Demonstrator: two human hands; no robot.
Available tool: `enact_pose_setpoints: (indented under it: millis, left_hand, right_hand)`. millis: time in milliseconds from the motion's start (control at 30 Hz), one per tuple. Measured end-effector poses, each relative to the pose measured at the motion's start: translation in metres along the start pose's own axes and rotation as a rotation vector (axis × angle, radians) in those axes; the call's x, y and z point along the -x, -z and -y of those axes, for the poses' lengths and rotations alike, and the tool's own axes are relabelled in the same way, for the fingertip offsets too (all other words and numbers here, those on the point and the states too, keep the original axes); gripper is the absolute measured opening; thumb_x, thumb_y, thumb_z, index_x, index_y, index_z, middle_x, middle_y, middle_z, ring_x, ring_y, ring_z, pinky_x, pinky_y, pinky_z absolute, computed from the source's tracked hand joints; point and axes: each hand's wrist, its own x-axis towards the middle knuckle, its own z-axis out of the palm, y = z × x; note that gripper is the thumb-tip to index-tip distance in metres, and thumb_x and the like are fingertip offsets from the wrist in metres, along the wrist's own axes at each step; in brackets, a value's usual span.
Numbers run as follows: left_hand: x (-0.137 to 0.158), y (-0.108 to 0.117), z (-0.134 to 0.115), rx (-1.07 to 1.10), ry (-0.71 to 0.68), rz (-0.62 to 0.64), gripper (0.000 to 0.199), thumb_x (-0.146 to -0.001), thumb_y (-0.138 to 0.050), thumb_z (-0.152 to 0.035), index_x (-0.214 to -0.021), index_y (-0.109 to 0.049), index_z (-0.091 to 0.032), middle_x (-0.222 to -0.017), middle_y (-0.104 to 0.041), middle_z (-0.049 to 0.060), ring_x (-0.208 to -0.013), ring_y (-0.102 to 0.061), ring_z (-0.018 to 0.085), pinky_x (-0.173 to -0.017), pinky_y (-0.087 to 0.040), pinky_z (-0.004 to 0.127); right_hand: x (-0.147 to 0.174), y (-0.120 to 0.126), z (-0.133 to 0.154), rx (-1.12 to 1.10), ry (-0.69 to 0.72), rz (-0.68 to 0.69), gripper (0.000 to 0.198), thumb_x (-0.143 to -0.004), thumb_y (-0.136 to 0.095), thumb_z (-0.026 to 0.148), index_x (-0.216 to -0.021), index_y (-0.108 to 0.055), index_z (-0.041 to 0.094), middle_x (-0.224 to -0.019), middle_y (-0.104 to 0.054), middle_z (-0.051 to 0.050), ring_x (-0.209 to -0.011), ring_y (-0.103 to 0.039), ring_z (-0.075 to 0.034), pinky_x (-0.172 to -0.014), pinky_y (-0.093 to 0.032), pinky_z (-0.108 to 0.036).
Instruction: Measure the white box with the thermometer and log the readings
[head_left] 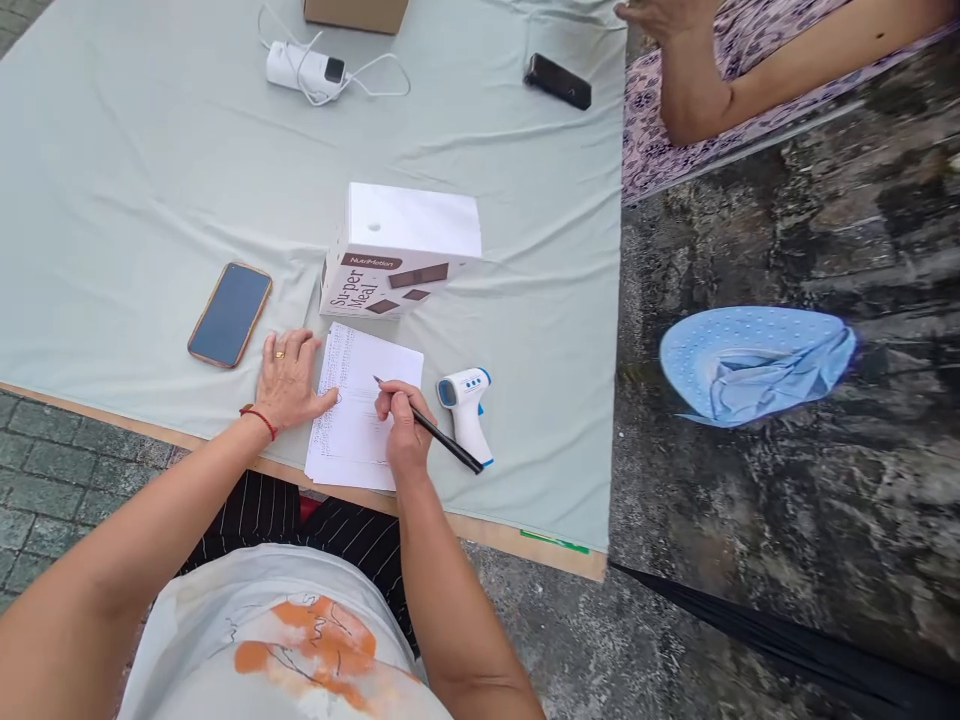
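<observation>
A small stack of white paper sheets [360,440] with rows of fine print lies at the front edge of the table. My left hand [289,385] rests flat beside it, fingers spread, with the thumb on the paper's left margin. In my right hand [406,425] is a black pen [454,447], its tip pointing up and left over the upper part of the top sheet. Whether the tip touches the paper I cannot tell. Just right of that hand lies a white and blue infrared thermometer [466,410]. Left of my left hand is a smartphone [230,315] in an orange-brown case.
Behind the paper stands a white "Super Meal" box [409,240]. Farther back are a white device with a cable [300,70], a cardboard box [356,12] and a black device [558,82]. Another person's arm [697,90] is at upper right. A blue cap [757,360] lies right of the table.
</observation>
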Motion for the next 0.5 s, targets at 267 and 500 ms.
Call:
enact_pose_setpoints:
  millis: [267,500]
  left_hand:
    - [0.002,-0.001,-0.003,-0.053,-0.021,-0.022,0.066,-0.070,-0.069,-0.044,-0.126,-0.049,-0.015,-0.138,-0.051,0.018,-0.135,-0.043,0.037,-0.122,-0.017,0.058]
    - [0.002,-0.003,-0.004,-0.045,-0.027,-0.021,0.067,-0.070,-0.068,-0.044,-0.127,-0.048,-0.015,-0.138,-0.051,0.018,-0.135,-0.043,0.037,-0.122,-0.016,0.058]
  right_hand:
    - [-0.004,-0.016,-0.011,0.128,-0.022,-0.055,0.013,-0.073,-0.062,0.033,-0.079,-0.066,0.021,-0.068,-0.062,0.002,-0.061,-0.055,-0.013,-0.062,-0.047,-0.030]
    - [-0.001,-0.023,-0.016,0.292,0.062,-0.079,0.009,-0.072,-0.057,0.030,-0.070,-0.060,0.022,-0.059,-0.059,0.004,-0.054,-0.051,-0.012,-0.056,-0.045,-0.027]
